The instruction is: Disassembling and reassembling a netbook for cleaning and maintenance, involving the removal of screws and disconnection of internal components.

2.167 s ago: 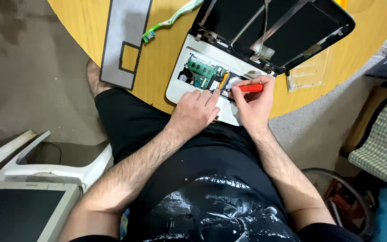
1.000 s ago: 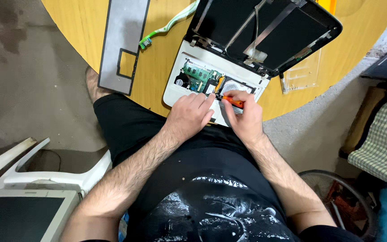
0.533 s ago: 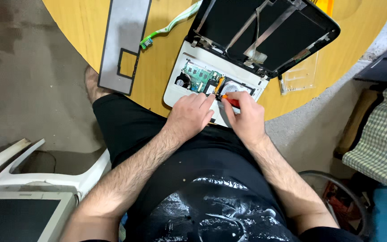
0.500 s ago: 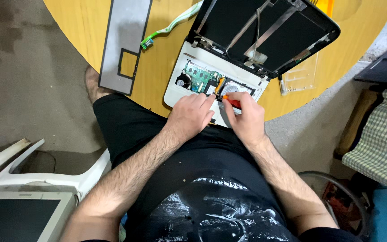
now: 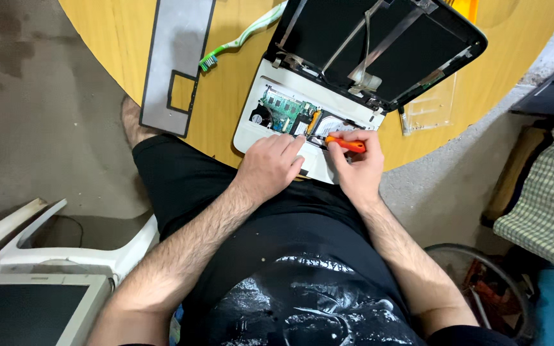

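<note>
Gripping orange screwdriver (image 5: 347, 145) over white laptop (image 5: 254, 128)

1. Both bare forearms reach forward from the lap, converging until the hands sit just beside each other.
2. The left hand (image 5: 270, 168) lies palm down, fingers loosely curled, index finger stretched ahead.
3. The right hand (image 5: 358, 168) is closed in a pinch grip, thumb and fingers pressed together, wrist bent slightly inward.

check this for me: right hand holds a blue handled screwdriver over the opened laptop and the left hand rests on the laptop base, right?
Not quite: the screwdriver handle is orange, not blue, as the head view shows. The right hand does hold it over the opened laptop, and the left hand rests on the base.
</note>
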